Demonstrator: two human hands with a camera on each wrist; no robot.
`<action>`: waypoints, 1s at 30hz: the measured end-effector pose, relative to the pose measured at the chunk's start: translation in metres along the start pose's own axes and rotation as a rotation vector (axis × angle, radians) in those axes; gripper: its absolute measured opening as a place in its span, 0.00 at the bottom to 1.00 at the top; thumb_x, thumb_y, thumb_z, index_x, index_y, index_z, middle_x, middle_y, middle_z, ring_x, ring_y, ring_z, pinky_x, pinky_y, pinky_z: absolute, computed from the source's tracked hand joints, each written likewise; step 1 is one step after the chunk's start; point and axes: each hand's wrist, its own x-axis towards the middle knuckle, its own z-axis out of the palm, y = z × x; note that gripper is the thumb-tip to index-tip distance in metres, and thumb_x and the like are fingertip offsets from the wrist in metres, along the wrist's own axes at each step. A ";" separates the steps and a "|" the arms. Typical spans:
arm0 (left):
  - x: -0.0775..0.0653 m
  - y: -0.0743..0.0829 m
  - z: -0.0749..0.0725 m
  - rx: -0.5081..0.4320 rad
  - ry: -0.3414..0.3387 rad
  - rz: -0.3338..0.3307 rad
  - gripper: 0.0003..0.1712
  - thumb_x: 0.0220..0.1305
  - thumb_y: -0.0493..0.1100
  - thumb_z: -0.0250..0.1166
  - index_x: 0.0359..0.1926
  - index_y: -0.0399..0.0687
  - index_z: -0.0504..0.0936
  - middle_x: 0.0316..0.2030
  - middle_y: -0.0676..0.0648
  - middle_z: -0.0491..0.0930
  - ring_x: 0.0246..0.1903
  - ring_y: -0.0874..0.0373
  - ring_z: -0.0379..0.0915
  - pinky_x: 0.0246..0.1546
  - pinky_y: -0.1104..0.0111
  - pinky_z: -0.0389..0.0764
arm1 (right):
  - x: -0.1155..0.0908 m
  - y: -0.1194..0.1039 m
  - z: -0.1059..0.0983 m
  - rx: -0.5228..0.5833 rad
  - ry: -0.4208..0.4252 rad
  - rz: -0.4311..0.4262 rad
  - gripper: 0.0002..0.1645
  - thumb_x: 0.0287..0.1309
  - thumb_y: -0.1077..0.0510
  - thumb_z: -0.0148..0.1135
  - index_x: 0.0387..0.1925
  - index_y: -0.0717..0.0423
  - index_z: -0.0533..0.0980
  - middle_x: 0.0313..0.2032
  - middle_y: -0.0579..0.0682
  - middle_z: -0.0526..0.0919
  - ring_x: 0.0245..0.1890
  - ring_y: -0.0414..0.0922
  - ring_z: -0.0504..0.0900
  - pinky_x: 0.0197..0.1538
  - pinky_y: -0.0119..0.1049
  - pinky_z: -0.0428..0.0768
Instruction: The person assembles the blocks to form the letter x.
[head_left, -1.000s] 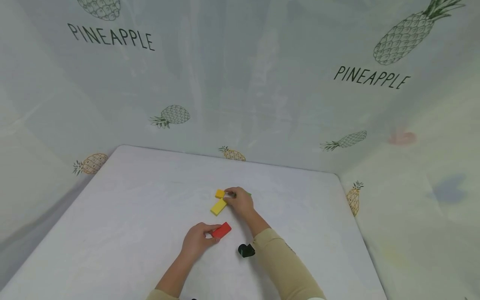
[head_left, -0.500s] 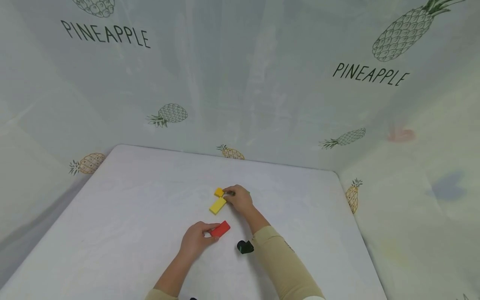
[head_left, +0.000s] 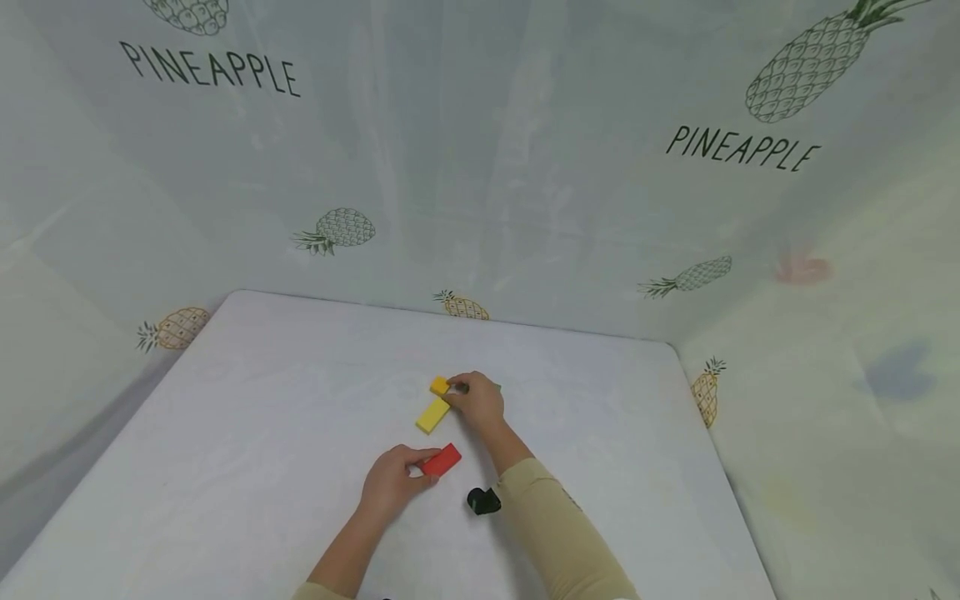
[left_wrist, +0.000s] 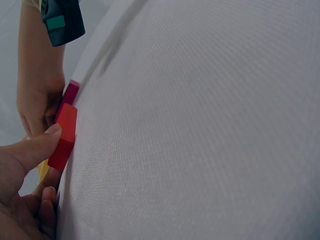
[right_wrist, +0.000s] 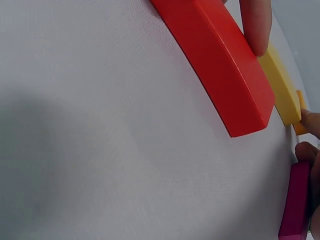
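My left hand [head_left: 390, 482] pinches a red rectangular block [head_left: 442, 459] between thumb and fingers, low over the table. Farther off, my right hand [head_left: 482, 400] has thumb and index fingertips at the right end of a small orange block [head_left: 439, 385]. A longer yellow block [head_left: 432, 415] lies against the orange one, near the right thumb. In the right wrist view, a magenta block [right_wrist: 296, 202] sits beside the right hand's bent fingers; the hand hides it in the head view. A small bit of green [head_left: 498, 387] shows behind the right hand.
The white-covered table [head_left: 300, 400] spreads around both hands, its far edge against a pineapple-printed curtain [head_left: 480, 167]. A dark device [head_left: 483, 501] hangs at the right forearm, above the table. Tan sleeves [head_left: 558, 529] cover the forearms.
The long yellow block has shifted slightly left and turned, its far end now against the orange block. The right forearm has moved slightly left. The left hand keeps holding the red block in place.
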 end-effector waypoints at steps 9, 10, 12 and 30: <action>-0.001 0.003 -0.003 0.006 0.000 -0.011 0.24 0.51 0.44 0.76 0.52 0.62 0.86 0.30 0.55 0.72 0.31 0.57 0.65 0.29 0.66 0.69 | -0.002 -0.003 0.004 -0.015 0.043 0.015 0.16 0.54 0.46 0.72 0.44 0.44 0.85 0.40 0.42 0.81 0.42 0.42 0.79 0.45 0.40 0.75; -0.001 0.003 -0.004 0.005 0.000 -0.013 0.24 0.51 0.44 0.76 0.52 0.62 0.86 0.30 0.55 0.72 0.31 0.57 0.65 0.29 0.66 0.69 | -0.002 -0.004 0.004 -0.016 0.049 0.014 0.16 0.54 0.46 0.72 0.44 0.44 0.85 0.40 0.42 0.81 0.42 0.42 0.79 0.45 0.40 0.76; -0.001 0.002 -0.003 0.006 0.001 -0.014 0.25 0.51 0.44 0.76 0.52 0.62 0.86 0.30 0.55 0.72 0.31 0.57 0.65 0.29 0.66 0.69 | -0.003 -0.004 0.005 -0.023 0.056 0.015 0.16 0.54 0.46 0.72 0.44 0.44 0.85 0.40 0.42 0.81 0.42 0.41 0.79 0.44 0.39 0.75; -0.003 0.005 0.000 -0.005 0.006 0.012 0.24 0.51 0.43 0.76 0.52 0.60 0.86 0.31 0.55 0.73 0.31 0.57 0.65 0.29 0.66 0.69 | -0.008 0.000 0.013 -0.053 0.145 0.017 0.15 0.52 0.46 0.72 0.42 0.44 0.85 0.45 0.43 0.84 0.46 0.43 0.81 0.40 0.38 0.76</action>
